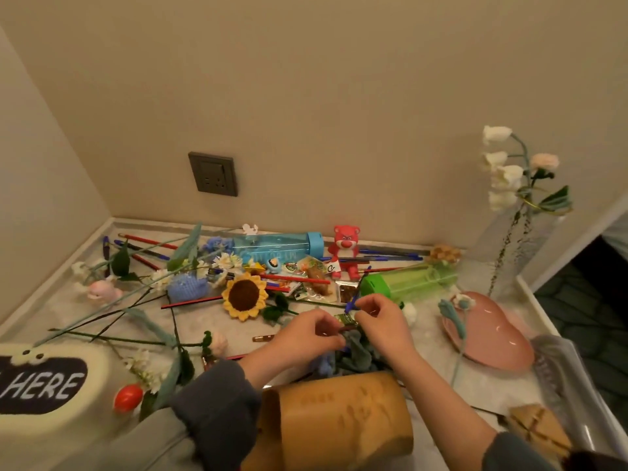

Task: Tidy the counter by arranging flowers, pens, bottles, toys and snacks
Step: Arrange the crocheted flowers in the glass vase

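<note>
Fingers of the left hand [307, 333] pinch narrow on something I cannot make out, the snack [346, 320] sits between both hands, and the right hand [380, 321] grips a pen [353, 302]; best separate them before sorting.

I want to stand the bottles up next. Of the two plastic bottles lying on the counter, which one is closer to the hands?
The green bottle, lying just beyond the right hand. The blue bottle lies farther back by the wall.
</note>
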`<state>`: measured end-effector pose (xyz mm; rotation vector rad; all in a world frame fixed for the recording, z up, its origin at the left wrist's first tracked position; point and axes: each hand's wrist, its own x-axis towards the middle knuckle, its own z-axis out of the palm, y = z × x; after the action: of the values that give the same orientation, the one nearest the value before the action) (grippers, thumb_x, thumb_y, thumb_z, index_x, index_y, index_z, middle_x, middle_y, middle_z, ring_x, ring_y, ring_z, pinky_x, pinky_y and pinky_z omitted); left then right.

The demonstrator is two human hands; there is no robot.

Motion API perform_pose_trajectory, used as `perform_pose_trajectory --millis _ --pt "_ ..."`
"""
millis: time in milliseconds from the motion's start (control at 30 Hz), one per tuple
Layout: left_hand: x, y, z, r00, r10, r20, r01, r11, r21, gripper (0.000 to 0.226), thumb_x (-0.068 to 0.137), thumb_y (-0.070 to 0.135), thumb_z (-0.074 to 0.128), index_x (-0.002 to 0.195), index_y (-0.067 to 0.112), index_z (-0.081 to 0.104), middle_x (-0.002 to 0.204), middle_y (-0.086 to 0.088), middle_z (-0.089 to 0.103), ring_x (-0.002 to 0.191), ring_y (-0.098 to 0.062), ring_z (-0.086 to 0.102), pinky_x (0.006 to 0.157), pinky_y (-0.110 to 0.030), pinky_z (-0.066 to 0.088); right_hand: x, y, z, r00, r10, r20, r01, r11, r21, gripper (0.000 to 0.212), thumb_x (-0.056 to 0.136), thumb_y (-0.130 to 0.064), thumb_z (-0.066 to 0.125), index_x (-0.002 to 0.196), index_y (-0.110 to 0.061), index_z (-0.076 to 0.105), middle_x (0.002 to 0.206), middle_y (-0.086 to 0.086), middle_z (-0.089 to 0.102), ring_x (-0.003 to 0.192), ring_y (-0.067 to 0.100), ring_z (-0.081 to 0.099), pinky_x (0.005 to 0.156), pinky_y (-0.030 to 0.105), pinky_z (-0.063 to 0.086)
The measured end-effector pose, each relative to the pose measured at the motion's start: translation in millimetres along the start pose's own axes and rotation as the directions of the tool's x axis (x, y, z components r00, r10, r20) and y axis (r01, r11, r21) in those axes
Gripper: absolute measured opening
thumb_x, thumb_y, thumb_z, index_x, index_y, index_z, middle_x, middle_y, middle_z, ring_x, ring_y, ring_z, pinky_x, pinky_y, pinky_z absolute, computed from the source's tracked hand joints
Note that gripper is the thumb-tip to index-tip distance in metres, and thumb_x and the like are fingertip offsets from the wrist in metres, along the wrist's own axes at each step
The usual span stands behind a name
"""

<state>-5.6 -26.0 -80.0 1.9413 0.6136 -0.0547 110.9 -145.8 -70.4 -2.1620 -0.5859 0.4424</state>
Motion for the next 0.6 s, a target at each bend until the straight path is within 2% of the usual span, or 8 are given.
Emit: perform_pose_trajectory --millis 67,133,267,333,500,600 --pt "3.2 1.0 7.8 0.999 0.014 0.029 -0.015 0.999 0.048 0.029 0.078 0.030 0.076 0.100 0.036 0.058 0.102 0.014 0.065 0.097 -0.004 0.062 0.089 -0.030 0.053 -5.5 11.2 -5.1 0.999 0.010 -0.048 -0.014 0.997 -0.078 0.023 0.076 -0.021 0.067 0.090 -0.038 0.061 0.100 -0.008 0.065 0.100 0.017 0.059 0.088 0.040 0.051" --pt "6.1 3.0 13.5 0.999 0.028 0.030 -0.031 0.994 0.101 0.031 0.080 0.030 0.075 0.105 0.037 0.058 0.108 0.014 0.063 0.100 -0.005 0.060 0.091 -0.031 0.053 -9.8 19.6 -8.0 0.997 0.033 -0.064 -0.044 0.983 -0.179 0.031 0.078 -0.023 0.066 0.106 -0.034 0.063 0.114 -0.004 0.061 0.114 0.020 0.050 0.096 0.036 0.044" --pt "12.2 6.8 19.4 0.999 0.048 0.003 -0.048 0.984 0.170 0.038 0.084 0.026 0.069 0.121 0.030 0.059 0.117 0.013 0.060 0.095 -0.004 0.058 0.084 -0.022 0.049 -16.5 26.7 -10.8 0.996 0.049 -0.068 -0.065 0.966 -0.249 0.044 0.082 -0.020 0.062 0.125 -0.028 0.056 0.131 -0.001 0.050 0.125 0.023 0.037 0.101 0.033 0.035" --pt "15.7 7.2 22.3 0.999 0.050 0.002 -0.049 0.983 0.179 0.043 0.085 0.025 0.067 0.126 0.029 0.057 0.121 0.012 0.060 0.096 -0.005 0.059 0.087 -0.025 0.051 -17.5 33.4 -11.5 0.995 0.080 -0.061 -0.092 0.968 -0.234 0.047 0.083 -0.020 0.061 0.129 -0.028 0.053 0.134 0.000 0.048 0.128 0.022 0.037 0.101 0.032 0.036" --pt "23.9 6.4 29.4 0.995 0.038 0.089 -0.055 0.979 0.197 0.047 0.088 0.016 0.062 0.133 0.025 0.053 0.133 0.006 0.057 0.117 -0.009 0.055 0.101 -0.027 0.046 -16.8 40.2 -10.5 0.998 0.060 -0.027 -0.064 0.977 -0.201 0.061 0.081 -0.017 0.065 0.138 -0.026 0.047 0.138 0.001 0.046 0.123 0.018 0.050 0.100 0.029 0.043" --pt "27.2 8.3 32.5 0.993 0.015 0.117 -0.037 0.983 0.183 0.045 0.091 0.007 0.051 0.133 0.023 0.054 0.136 0.004 0.055 0.124 -0.011 0.051 0.105 -0.025 0.042 -13.7 39.6 -13.4 0.999 0.041 -0.016 -0.043 0.986 -0.162 0.053 0.081 -0.016 0.066 0.131 -0.025 0.053 0.130 -0.004 0.056 0.117 0.015 0.055 0.092 0.028 0.047"
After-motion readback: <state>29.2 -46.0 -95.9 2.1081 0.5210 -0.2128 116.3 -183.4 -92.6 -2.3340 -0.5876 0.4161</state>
